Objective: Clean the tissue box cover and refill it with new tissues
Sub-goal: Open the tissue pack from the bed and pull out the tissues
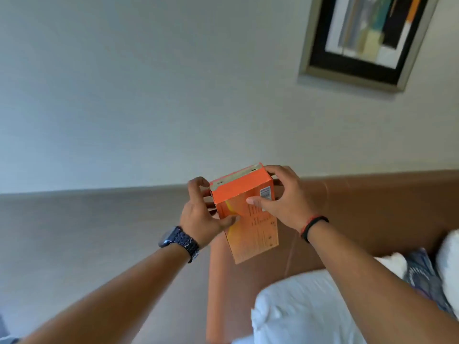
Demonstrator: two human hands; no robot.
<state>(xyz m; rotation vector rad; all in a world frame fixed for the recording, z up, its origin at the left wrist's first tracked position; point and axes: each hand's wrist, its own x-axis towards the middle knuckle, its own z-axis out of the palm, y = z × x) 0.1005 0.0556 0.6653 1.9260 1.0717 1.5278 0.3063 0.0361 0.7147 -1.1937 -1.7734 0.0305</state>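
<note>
An orange cardboard tissue box (246, 214) is held up in the air in front of the wall, its printed underside facing me and one end pointing away. My left hand (202, 214) grips its left side, thumb on the face and fingers curled around the far edge. On the right side my right hand (283, 202) holds it, thumb pressed on the printed face near a white label, fingers wrapped around the far end. The tissue box cover is not in view.
A brown padded headboard (372, 207) runs behind the hands, with white pillows (305, 309) and a patterned cushion (422, 276) at the lower right. A framed picture (367, 38) hangs on the pale wall at the upper right.
</note>
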